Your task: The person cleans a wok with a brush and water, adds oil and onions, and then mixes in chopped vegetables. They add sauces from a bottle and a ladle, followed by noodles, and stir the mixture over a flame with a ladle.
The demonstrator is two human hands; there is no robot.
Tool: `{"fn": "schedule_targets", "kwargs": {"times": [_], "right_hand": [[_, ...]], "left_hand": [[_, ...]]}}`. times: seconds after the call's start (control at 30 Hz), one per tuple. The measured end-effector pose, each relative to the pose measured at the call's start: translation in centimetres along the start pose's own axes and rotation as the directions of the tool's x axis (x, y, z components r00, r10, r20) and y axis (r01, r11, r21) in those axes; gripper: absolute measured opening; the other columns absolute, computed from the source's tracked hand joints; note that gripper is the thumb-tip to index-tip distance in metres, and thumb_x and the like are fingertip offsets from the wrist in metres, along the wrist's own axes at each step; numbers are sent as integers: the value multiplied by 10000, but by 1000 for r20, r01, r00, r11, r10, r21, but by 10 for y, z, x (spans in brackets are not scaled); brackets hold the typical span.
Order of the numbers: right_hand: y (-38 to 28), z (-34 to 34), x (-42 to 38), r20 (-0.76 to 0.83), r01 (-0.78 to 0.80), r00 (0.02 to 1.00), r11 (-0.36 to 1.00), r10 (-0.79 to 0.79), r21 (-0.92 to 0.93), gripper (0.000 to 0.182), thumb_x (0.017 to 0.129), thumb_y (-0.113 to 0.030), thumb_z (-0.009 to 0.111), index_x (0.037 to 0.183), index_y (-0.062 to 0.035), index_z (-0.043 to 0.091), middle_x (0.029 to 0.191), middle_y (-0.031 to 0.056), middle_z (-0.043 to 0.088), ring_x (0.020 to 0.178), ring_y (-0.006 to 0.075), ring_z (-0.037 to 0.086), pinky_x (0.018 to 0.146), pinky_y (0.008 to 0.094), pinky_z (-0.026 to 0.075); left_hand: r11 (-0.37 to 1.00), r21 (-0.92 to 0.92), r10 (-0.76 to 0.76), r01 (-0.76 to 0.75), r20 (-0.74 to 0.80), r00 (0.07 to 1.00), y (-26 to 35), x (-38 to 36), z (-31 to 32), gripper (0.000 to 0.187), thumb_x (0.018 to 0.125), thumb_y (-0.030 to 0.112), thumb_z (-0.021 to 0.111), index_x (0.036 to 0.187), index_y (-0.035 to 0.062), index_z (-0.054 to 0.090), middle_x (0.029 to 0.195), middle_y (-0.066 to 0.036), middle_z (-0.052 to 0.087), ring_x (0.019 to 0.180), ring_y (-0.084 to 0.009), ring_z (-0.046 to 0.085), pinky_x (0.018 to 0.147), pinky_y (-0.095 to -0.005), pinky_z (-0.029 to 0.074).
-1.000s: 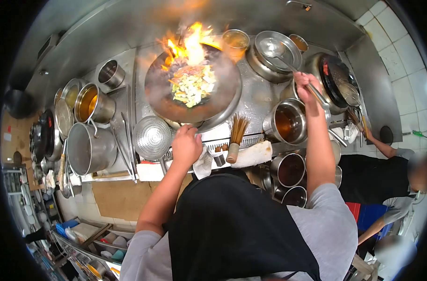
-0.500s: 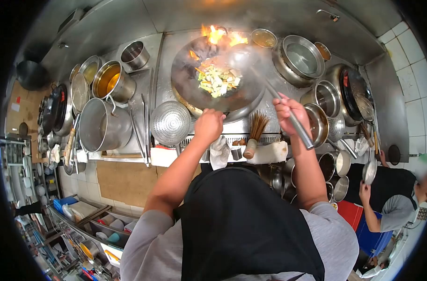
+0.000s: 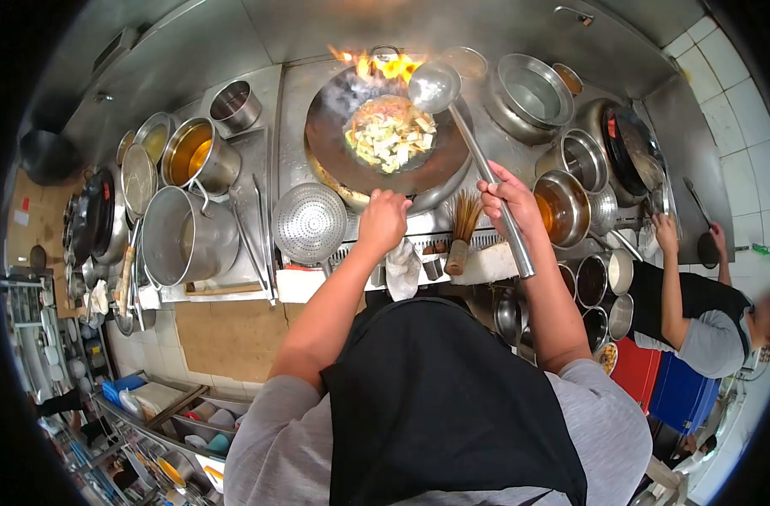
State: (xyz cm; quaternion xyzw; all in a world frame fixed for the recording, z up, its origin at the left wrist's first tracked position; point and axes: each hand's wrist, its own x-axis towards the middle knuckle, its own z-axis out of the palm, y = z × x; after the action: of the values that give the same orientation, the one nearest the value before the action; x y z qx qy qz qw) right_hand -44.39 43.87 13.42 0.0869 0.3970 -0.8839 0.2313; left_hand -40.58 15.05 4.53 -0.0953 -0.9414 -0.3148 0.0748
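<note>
A large wok (image 3: 326, 143) sits on the range, with chopped pale green and white vegetables (image 3: 389, 139) in its middle. Flames (image 3: 376, 66) rise at its far edge, and smoke drifts over the left side. My left hand (image 3: 384, 221) is closed at the wok's near edge; the part it grips is covered by the fingers. In my right hand (image 3: 511, 202) is a long-handled ladle (image 3: 434, 88), its bowl raised over the wok's far right side, apart from the food. A white cloth (image 3: 403, 270) hangs just below my left hand.
Left of the wok lie a perforated skimmer (image 3: 310, 223) and a deep pot (image 3: 191, 236). A bamboo brush (image 3: 462, 232) stands near my right hand. Pots of liquid (image 3: 537, 93) line the right side. A co-worker (image 3: 697, 312) stands far right, one hand on a dark utensil.
The ladle has come into clear view, its bowl higher over the far rim. My right hand has shifted slightly left and down. The flames have spread left. The co-worker's arms have moved up.
</note>
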Motion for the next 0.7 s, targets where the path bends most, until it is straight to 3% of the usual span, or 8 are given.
{"fn": "schedule_targets", "kwargs": {"times": [0.07,0.27,0.33,0.43,0.47,0.57,0.67,0.7], "right_hand": [[0,-2,-8,12,26,1000,1000,-26,8,608,993,48,557,1576,-26,403,1073,144,609,674,125,513,543,263,463],[4,-19,-47,205,21,970,883,-132,469,553,1024,8,538,1563,8,416,1155,148,544,744,100,513,588,237,493],[11,-17,-74,148,74,975,869,-167,488,573,1021,12,532,1580,4,404,1161,143,529,726,97,507,580,228,485],[24,-15,-107,-26,219,976,957,-218,192,662,990,11,572,1621,-18,373,1116,133,572,659,96,498,533,240,471],[34,-16,-113,-41,234,972,951,-230,201,662,990,11,572,1621,-18,373,1116,133,572,659,96,498,533,240,471],[68,-11,-124,-368,146,885,919,-287,-366,767,952,49,640,1653,-45,341,1034,89,665,631,119,568,513,262,486],[122,-52,-101,-491,-106,756,660,-433,-744,685,952,-17,683,1605,-49,477,1043,114,724,727,172,667,632,334,554],[141,-70,-93,-414,-120,713,482,-566,-868,666,945,-34,692,1585,-44,508,1122,156,741,813,215,705,720,351,569]], "left_hand": [[1000,-6,17,-17,9,1000,-2,0,2,244,1047,230,631,989,23,748,993,-187,687,1010,-423,618,860,-537,548],[999,-4,46,-46,-28,999,-8,-1,8,221,1030,222,661,981,21,740,998,-192,680,1039,-426,621,867,-542,555],[998,-27,47,-48,-29,998,-8,-2,6,219,1032,216,656,981,19,738,1006,-194,682,1037,-426,621,869,-546,546],[997,-32,66,-67,-23,998,-9,-2,5,211,1030,202,653,974,17,736,1007,-194,683,1028,-435,620,876,-546,540],[996,-32,82,-82,-8,997,-11,-1,5,211,1030,202,653,974,17,736,1007,-194,683,1028,-435,620,876,-546,540],[990,-8,143,-143,-23,989,-19,0,12,202,1032,182,631,982,32,756,995,-193,706,1017,-437,631,880,-533,530],[994,9,111,-112,37,993,-8,-3,13,206,998,195,681,1097,28,751,1084,-206,676,1072,-437,611,926,-541,503],[992,70,117,-109,-140,983,12,-10,2,264,982,202,699,1181,33,734,1144,-207,657,1108,-431,598,956,-533,484]]}}
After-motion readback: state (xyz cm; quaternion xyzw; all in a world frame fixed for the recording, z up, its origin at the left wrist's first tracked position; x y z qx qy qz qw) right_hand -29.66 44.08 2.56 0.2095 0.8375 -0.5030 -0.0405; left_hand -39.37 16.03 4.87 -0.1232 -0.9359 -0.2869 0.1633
